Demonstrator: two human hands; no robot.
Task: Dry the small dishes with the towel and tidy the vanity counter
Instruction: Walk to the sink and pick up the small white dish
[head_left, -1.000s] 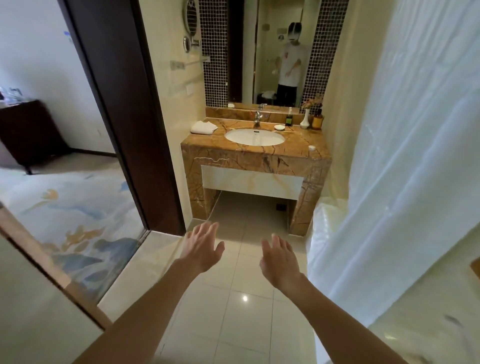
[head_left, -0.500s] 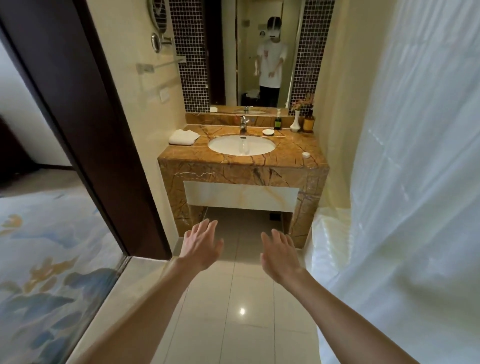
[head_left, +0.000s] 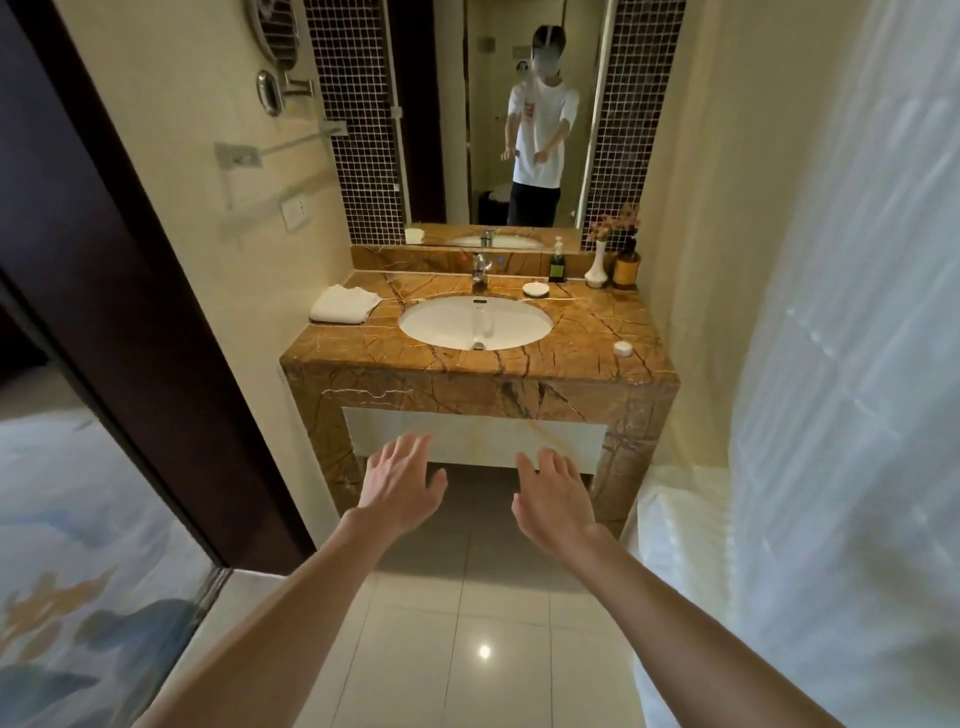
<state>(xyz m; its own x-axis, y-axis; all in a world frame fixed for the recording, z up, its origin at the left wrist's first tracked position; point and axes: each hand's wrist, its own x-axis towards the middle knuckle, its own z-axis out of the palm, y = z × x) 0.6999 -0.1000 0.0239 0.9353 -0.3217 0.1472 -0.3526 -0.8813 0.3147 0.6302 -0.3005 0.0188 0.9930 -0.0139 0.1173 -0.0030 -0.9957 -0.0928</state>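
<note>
A brown marble vanity counter with an oval white sink stands ahead of me. A folded white towel lies on its back left corner. One small white dish sits behind the sink, right of the tap. Another small white dish lies near the counter's right front edge. My left hand and my right hand are stretched out in front of the counter's lower panel, fingers spread, holding nothing and touching nothing.
A dark soap bottle, a white vase with pink flowers and an amber jar stand at the counter's back right. A white shower curtain hangs on the right, a dark door frame on the left. Glossy floor tiles lie underfoot.
The counter has come closer and now fills the middle of the view. Both hands stayed spread and empty and sit closer to the counter's front.
</note>
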